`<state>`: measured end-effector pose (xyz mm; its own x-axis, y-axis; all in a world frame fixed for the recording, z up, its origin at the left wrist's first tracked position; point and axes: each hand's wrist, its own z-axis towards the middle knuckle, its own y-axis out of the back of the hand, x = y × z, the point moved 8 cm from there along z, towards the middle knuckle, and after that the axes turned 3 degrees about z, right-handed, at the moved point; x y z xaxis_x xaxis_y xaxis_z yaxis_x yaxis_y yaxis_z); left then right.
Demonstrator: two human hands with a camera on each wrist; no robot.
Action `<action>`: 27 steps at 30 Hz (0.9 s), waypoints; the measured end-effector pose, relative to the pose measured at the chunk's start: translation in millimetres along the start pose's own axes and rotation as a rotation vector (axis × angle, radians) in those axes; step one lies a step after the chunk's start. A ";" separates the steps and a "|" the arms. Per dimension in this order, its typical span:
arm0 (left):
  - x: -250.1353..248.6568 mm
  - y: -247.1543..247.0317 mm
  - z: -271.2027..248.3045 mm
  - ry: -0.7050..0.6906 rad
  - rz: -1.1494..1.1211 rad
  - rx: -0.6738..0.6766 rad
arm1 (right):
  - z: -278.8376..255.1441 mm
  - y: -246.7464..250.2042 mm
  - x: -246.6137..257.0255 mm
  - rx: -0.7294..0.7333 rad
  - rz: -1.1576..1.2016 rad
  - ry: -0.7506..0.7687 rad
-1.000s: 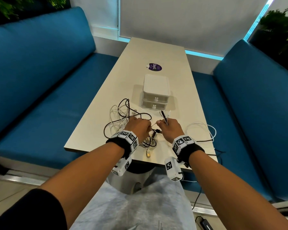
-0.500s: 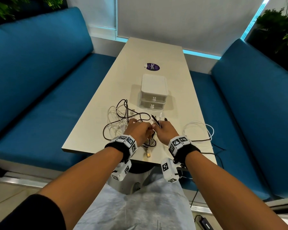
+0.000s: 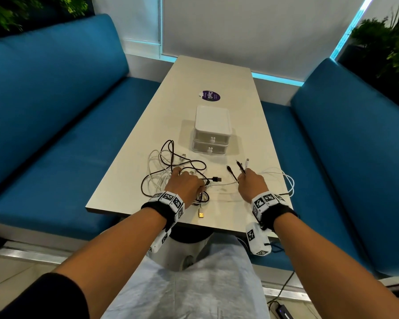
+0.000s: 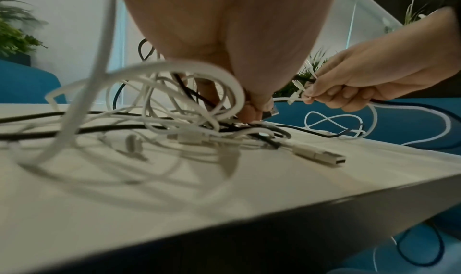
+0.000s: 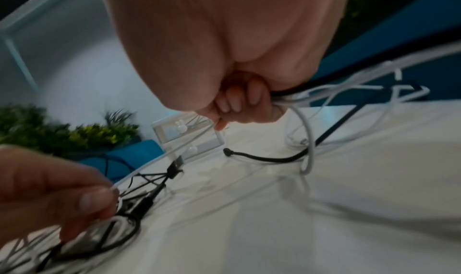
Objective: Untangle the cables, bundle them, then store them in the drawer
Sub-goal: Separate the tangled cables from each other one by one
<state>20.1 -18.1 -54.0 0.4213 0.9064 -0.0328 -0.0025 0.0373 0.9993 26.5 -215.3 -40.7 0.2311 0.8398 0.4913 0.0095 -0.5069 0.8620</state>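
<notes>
A tangle of black and white cables (image 3: 168, 173) lies on the near end of the table (image 3: 217, 72). My left hand (image 3: 186, 185) sits on the tangle and pinches a white cable (image 3: 224, 184) that stretches to the right. My right hand (image 3: 251, 183) grips several cable ends (image 3: 241, 165), black and white, with their plugs sticking up out of the fist. White loops (image 3: 283, 180) trail behind it to the table's right edge. A white two-drawer box (image 3: 212, 130) stands just beyond the hands, both drawers closed. In the left wrist view a white USB plug (image 4: 321, 157) lies loose.
A gold USB plug (image 3: 201, 214) lies near the table's front edge. A purple sticker (image 3: 211, 96) marks the table beyond the box. Blue benches (image 3: 55, 111) flank both sides. A cable hangs off the right edge towards the floor.
My hands were together over the tangle; now the right hand has pulled away to the right, drawing a white cable taut between them. The left hand stays on the tangle.
</notes>
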 end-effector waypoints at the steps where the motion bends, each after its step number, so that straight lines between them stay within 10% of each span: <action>1: -1.9 -0.1 0.1 0.002 0.019 0.003 | -2.3 -1.2 6.6 0.017 0.009 0.043; 11: -18.9 -1.5 0.1 -0.072 0.187 -0.023 | -22.7 -37.0 68.9 0.231 0.043 0.326; 27: -34.2 -5.4 3.8 -0.211 0.156 -0.015 | -25.5 -40.5 72.3 0.255 0.067 0.309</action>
<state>9.1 -50.8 -58.3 0.5943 0.7941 0.1274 -0.0952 -0.0879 0.9916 18.0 -129.1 -36.9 -0.0635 0.8023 0.5935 0.2539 -0.5622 0.7871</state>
